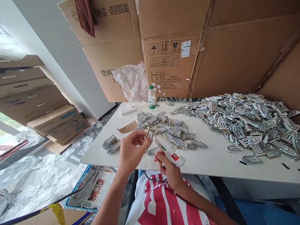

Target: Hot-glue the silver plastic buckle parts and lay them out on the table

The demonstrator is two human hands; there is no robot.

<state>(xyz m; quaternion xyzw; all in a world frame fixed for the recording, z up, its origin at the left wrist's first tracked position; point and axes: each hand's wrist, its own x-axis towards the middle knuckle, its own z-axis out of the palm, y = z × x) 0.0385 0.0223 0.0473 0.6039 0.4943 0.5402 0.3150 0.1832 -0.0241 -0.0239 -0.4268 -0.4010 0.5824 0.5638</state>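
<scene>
One small piece (149, 133) in the pinch of our left hand (132, 150); white glue gun (167, 148) in our closed right hand (170, 171).

A clear water bottle with a green cap (152, 99) is standing at the table's far edge, beside a crumpled plastic bag (132, 82). Printed cardboard sheets (168, 67) are rising behind. A dark red cloth (84, 17) is hanging at far left. On the near left, a newspaper (99, 187) is lining a blue-rimmed basket (75, 188); flattened boxes (67, 124) are lying farther back.
</scene>
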